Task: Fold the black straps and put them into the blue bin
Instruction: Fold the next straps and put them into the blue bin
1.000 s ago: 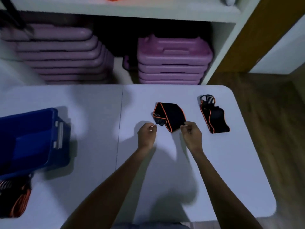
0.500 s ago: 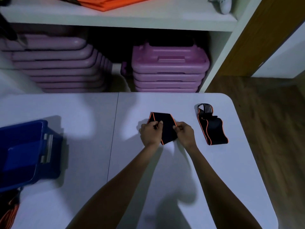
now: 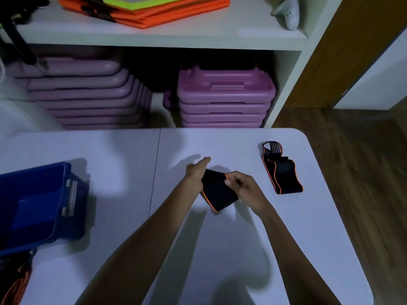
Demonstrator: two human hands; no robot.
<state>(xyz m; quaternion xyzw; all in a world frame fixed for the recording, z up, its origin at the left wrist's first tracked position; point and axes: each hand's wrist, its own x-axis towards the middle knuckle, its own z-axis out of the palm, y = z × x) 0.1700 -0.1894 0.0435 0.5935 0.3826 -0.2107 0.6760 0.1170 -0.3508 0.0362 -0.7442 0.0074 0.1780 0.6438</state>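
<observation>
Table [image 3: 110,249]: white, seam running near to far left of my hands, rounded far-right corner.
Blue bin [image 3: 66,216]: on the table at my left, open.
Spare black strap [image 3: 284,177]: orange-edged, flat at far right, well apart from the bin.
Shelf [image 3: 198,36]: behind the table; orange mats [image 3: 167,12] on top.

A white table [image 3: 123,150] stood against a white shelf unit [image 3: 284,91]. Directly behind the table, in the unit's lower bay, sat two stacks of purple steps: a wide stack [image 3: 83,95] to the left and a narrower stack [image 3: 224,100] to the right. On the shelf above them lay orange mats [image 3: 167,14] with a yellow-green panel on top, and a white object [image 3: 288,14] lay further right. Right of the table ran a wood floor [image 3: 356,172], with a brown door [image 3: 343,53] behind it.
</observation>
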